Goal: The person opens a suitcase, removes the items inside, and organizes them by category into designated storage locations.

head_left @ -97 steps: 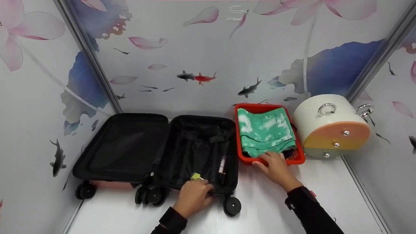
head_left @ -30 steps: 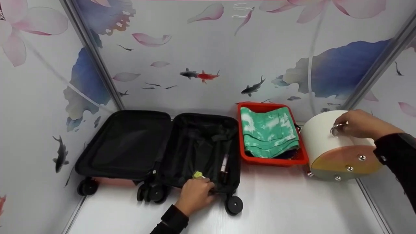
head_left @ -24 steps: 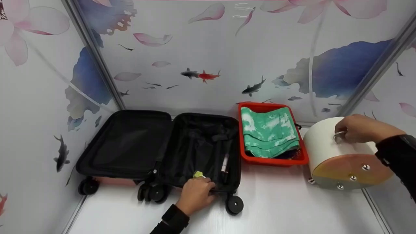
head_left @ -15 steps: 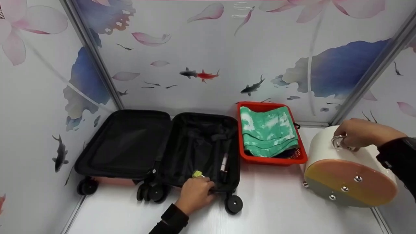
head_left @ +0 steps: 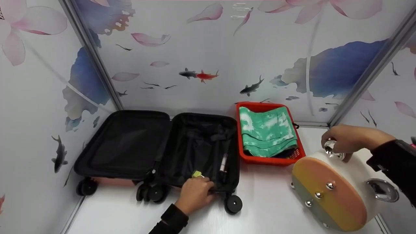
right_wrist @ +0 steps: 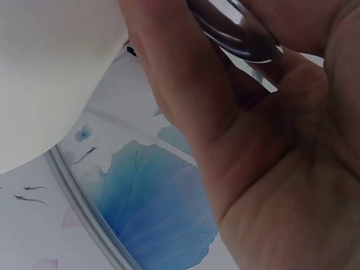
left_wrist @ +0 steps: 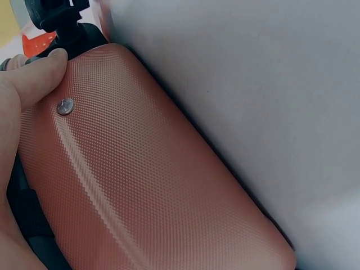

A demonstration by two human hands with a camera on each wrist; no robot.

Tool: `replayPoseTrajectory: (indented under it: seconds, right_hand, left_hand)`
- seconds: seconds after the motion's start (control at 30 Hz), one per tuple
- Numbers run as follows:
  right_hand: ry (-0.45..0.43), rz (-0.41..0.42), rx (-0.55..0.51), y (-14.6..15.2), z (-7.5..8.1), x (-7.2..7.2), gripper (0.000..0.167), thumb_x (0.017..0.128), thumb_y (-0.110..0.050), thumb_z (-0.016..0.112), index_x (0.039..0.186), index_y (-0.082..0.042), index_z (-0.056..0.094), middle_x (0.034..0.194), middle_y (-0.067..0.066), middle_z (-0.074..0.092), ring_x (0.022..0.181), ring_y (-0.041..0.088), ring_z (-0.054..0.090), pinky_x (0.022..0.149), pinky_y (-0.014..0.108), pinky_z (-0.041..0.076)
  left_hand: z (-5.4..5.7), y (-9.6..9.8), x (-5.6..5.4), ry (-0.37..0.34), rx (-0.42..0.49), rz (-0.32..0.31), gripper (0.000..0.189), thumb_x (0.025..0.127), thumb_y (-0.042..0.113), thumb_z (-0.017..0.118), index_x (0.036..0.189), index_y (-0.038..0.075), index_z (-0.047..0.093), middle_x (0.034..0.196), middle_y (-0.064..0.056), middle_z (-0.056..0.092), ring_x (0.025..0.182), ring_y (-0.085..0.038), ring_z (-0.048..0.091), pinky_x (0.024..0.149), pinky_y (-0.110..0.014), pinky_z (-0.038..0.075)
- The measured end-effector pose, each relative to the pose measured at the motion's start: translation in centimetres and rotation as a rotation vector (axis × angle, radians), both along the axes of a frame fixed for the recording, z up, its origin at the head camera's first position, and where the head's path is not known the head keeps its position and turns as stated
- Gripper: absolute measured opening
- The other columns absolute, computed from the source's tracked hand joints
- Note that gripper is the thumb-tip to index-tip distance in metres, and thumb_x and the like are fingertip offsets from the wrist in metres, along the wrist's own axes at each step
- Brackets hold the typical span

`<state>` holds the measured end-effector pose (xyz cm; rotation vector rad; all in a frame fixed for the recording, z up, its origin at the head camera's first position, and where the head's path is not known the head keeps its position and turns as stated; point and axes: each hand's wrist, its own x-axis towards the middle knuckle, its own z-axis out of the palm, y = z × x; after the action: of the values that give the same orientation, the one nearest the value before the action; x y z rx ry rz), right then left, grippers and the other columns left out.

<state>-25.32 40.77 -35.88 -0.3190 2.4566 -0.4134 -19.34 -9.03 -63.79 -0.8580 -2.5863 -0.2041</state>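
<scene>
The right hand [head_left: 346, 139] holds the shiny handle [head_left: 329, 147] of the white box [head_left: 338, 196], maybe lifted, right of the red basket [head_left: 273, 161]. The left hand [head_left: 194, 195] grips the open suitcase [head_left: 182, 149] by its near edge.

No legible texts, labels, brands, numbers or signs on anything in these views.

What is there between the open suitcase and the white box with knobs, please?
The head view shows the red basket with green-and-white cloth toward the wall; in front of the basket, the white surface is bare.
</scene>
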Motion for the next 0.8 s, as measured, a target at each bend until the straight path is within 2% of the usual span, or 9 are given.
replayPoseTrajectory:
  seconds: [0.17,0.3,0.47,0.63,0.8]
  right_hand:
    - [0.004,0.011,0.010,-1.4,-0.1,0.3,0.037,0.082,0.011,0.053,0.114,0.002,0.070,0.114,0.027,0.063,0.071,0.024,0.082,0.065,0.038,0.067]
    - [-0.039,-0.039,-0.014,-2.5,-0.2,0.3,0.042,0.080,0.011,0.050,0.118,0.002,0.066,0.114,0.027,0.058,0.074,0.025,0.083,0.068,0.038,0.068]
    - [-0.095,-0.109,-0.064,-4.0,-0.6,0.2,0.043,0.082,0.012,0.048,0.121,0.005,0.063,0.102,0.018,0.059,0.075,0.021,0.080,0.071,0.038,0.069]
    - [-0.071,-0.118,-0.069,-5.5,-0.8,0.2,0.040,0.085,0.009,0.042,0.119,0.006,0.064,0.096,0.016,0.063,0.072,0.018,0.080,0.069,0.037,0.068]
    - [-0.039,-0.123,-0.070,-6.8,-0.9,0.3,0.040,0.087,0.007,0.042,0.119,0.004,0.065,0.098,0.016,0.063,0.072,0.018,0.081,0.069,0.036,0.067]
  left_hand:
    - [0.1,-0.1,0.1,-0.003,-0.010,0.000,0.025,0.079,0.046,0.092,0.091,0.026,0.083,0.081,0.009,0.072,0.073,-0.015,0.071,0.059,-0.039,0.056]
    - [0.1,-0.1,0.0,0.003,-0.012,0.006,0.025,0.078,0.046,0.092,0.091,0.026,0.083,0.081,0.009,0.073,0.073,-0.015,0.071,0.059,-0.039,0.056]
    - [0.1,0.0,0.1,0.004,-0.007,0.009,0.024,0.077,0.044,0.092,0.090,0.026,0.083,0.081,0.009,0.073,0.074,-0.015,0.072,0.060,-0.039,0.057]
    - [0.2,-0.1,0.1,-0.003,-0.009,0.013,0.024,0.077,0.042,0.092,0.092,0.026,0.083,0.083,0.009,0.074,0.075,-0.015,0.073,0.062,-0.040,0.058]
    - [0.2,-0.2,0.1,0.012,-0.002,0.005,0.024,0.076,0.041,0.092,0.091,0.026,0.083,0.082,0.009,0.074,0.074,-0.015,0.072,0.060,-0.038,0.057]
